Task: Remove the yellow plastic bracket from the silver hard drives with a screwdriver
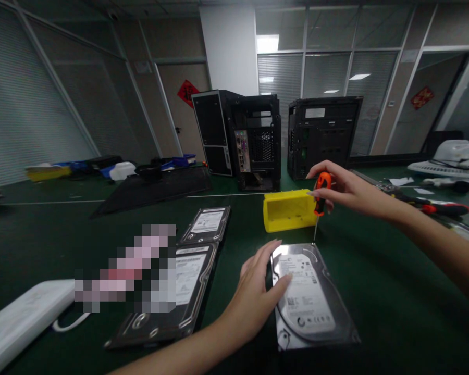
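Note:
A silver hard drive with a white label lies on the green table in front of me. My left hand grips its left edge, thumb on the label and fingers along the far left corner. In my right hand is a screwdriver with an orange and black handle, held nearly upright. Its thin shaft points down, the tip at the drive's far right corner. Whether the tip sits in a screw is too small to tell. Just beyond the drive stands a yellow plastic bin, its open side facing me.
Two more hard drives, a near one and a far one, lie to the left. A white box-shaped device with a cable is at near left. Black computer cases stand behind. Pliers with red and black handles lie right.

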{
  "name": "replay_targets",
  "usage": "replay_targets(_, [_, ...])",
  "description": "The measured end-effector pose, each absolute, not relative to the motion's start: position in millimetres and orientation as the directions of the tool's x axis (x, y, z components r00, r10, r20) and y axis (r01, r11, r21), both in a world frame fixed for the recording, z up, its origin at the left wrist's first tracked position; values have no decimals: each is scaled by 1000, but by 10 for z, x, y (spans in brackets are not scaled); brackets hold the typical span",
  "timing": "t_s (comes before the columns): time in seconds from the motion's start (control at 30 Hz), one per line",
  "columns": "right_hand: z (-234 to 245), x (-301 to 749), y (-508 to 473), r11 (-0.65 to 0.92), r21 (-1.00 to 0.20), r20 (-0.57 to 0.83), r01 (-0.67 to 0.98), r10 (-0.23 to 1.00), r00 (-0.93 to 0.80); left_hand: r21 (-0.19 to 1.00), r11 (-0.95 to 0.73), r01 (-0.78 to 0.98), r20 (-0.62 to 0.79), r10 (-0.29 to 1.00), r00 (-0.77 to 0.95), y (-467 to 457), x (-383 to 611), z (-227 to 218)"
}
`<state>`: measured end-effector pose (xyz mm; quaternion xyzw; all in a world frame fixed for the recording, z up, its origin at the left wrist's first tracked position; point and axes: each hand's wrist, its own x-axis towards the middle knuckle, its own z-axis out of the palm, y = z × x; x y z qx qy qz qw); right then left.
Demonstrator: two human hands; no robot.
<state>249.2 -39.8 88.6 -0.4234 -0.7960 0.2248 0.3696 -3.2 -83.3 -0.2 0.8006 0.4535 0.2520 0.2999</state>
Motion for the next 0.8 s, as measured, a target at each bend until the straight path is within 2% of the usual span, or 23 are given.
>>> replay_targets(0.3, [923, 2484, -453, 530, -663, 351, 529, 844, -405, 704, -402, 585, 112, 877, 468, -835, -23, 25])
replay_targets(0.6, [914, 2481, -439, 573, -630, 392, 523, 817, -423, 710, -409, 573, 131, 876, 463, -827, -38, -27])
replay_targets(0.8, [878, 2456, -419, 568, -658, 397, 494, 819, -414, 712, -390, 584, 107, 882, 459, -839, -27, 20])
